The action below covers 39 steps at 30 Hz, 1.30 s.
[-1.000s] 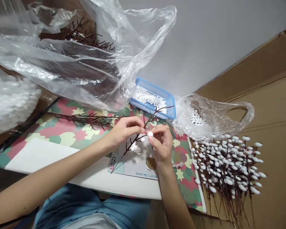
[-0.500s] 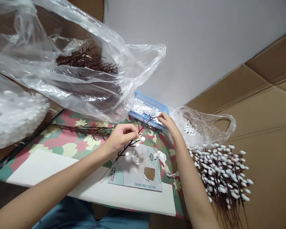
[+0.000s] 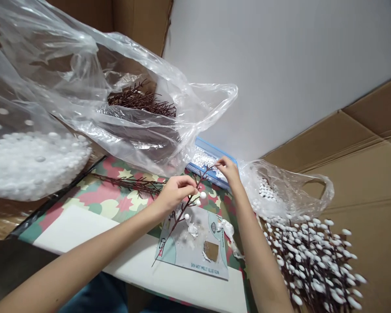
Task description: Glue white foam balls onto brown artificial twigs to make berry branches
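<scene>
My left hand (image 3: 181, 191) is closed around a dark brown artificial berry branch (image 3: 179, 216), held slanting over the table. Several white foam balls (image 3: 203, 195) sit on its side twigs, just below my left fingers. At the branch's upper end, my right hand (image 3: 227, 168) pinches a twig tip; whether a small ball is also between those fingers is hidden. Beneath the branch lies a printed glue gun card (image 3: 195, 254) with whitish glue lumps (image 3: 193, 229) on it. Just behind my right hand stands a blue plastic basket (image 3: 217, 150) of white foam balls.
Bare brown branches (image 3: 133, 184) lie left on the patterned tabletop (image 3: 109, 195). A large clear bag (image 3: 143, 139) holds more branches. Another bag of white balls (image 3: 35, 165) is far left. At right are a small clear bag (image 3: 289, 187) and finished white-tipped branches (image 3: 316, 261).
The view has shifted, so everything sits lower and further right. The upper twig, bent towards my right fingers before, looks straighter now. Both hands stay on the branch.
</scene>
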Each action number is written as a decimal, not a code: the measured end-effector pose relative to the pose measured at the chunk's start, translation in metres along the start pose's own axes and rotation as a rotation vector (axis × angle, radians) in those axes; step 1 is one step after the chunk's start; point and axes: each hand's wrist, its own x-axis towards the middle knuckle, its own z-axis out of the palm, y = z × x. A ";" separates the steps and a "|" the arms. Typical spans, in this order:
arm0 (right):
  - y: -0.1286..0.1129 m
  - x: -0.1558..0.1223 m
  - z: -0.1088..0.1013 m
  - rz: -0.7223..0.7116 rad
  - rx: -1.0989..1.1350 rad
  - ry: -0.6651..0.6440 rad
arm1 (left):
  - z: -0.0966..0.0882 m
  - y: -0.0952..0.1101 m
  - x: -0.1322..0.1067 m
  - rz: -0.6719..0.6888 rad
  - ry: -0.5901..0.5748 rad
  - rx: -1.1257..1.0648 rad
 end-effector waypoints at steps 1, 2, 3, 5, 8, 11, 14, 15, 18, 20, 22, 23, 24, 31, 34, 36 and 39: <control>-0.008 -0.017 -0.002 -0.024 0.069 0.069 | 0.000 0.000 0.000 -0.003 -0.003 0.001; -0.016 -0.035 -0.002 -0.046 0.158 0.154 | 0.000 0.000 -0.001 -0.005 -0.006 0.003; -0.025 -0.055 -0.001 -0.089 0.391 0.304 | 0.000 0.000 -0.001 -0.008 -0.011 0.006; -0.043 -0.091 0.006 -0.144 0.767 0.461 | 0.001 -0.001 -0.003 -0.019 -0.027 0.010; -0.069 -0.128 0.020 -0.095 1.101 0.490 | 0.003 -0.003 -0.004 -0.045 -0.075 0.009; -0.085 -0.141 0.032 0.038 1.295 0.434 | 0.004 -0.008 -0.003 -0.063 -0.129 0.000; -0.090 -0.142 0.038 0.090 1.339 0.433 | 0.004 -0.012 -0.002 -0.068 -0.148 -0.008; -0.091 -0.142 0.039 0.091 1.332 0.442 | 0.004 -0.012 -0.001 -0.066 -0.149 -0.010; -0.090 -0.143 0.040 0.089 1.312 0.463 | 0.005 -0.012 -0.001 -0.046 -0.161 0.008; -0.090 -0.145 0.041 0.080 1.288 0.478 | 0.005 -0.011 0.000 -0.027 -0.167 0.044; -0.090 -0.146 0.043 0.066 1.258 0.504 | 0.005 -0.011 0.000 -0.015 -0.166 0.089; -0.091 -0.146 0.044 0.059 1.251 0.519 | 0.005 -0.012 0.000 -0.009 -0.164 0.108; -0.091 -0.146 0.045 0.051 1.249 0.533 | 0.004 -0.012 0.000 -0.003 -0.163 0.126; -0.088 -0.145 0.052 -0.029 1.205 0.594 | 0.005 -0.015 -0.002 0.028 -0.162 0.198; -0.085 -0.145 0.053 -0.054 1.128 0.600 | 0.005 -0.015 -0.002 0.037 -0.154 0.231; -0.084 -0.145 0.054 -0.070 1.060 0.619 | 0.006 -0.015 -0.003 0.044 -0.149 0.252; -0.085 -0.145 0.056 -0.074 0.992 0.652 | 0.007 -0.015 -0.003 0.047 -0.141 0.268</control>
